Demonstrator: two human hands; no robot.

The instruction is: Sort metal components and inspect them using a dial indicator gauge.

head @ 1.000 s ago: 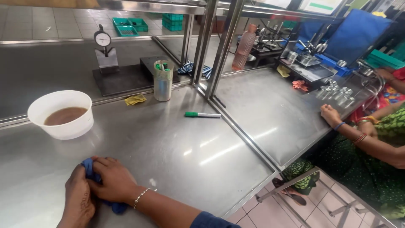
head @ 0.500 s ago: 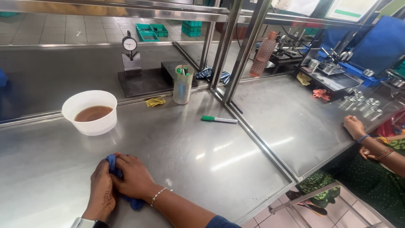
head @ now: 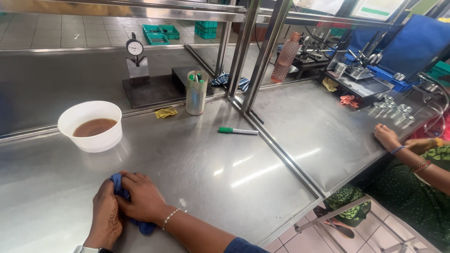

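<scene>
My left hand (head: 107, 220) and right hand (head: 143, 202) both press closed on the blue cloth (head: 123, 197) — it lies bunched on the steel table (head: 225, 173), near the white bowl (head: 91, 125). The cloth looks soft, light and easy to fold — I judge it best taken by the bunched middle.

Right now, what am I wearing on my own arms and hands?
Both hands are bare, no gloves. The right hand has a thin beaded bracelet at the wrist, and a dark blue sleeve begins farther up that forearm. The left hand shows a dark pattern on its back, and a watch with a pale band sits at its wrist.
</scene>
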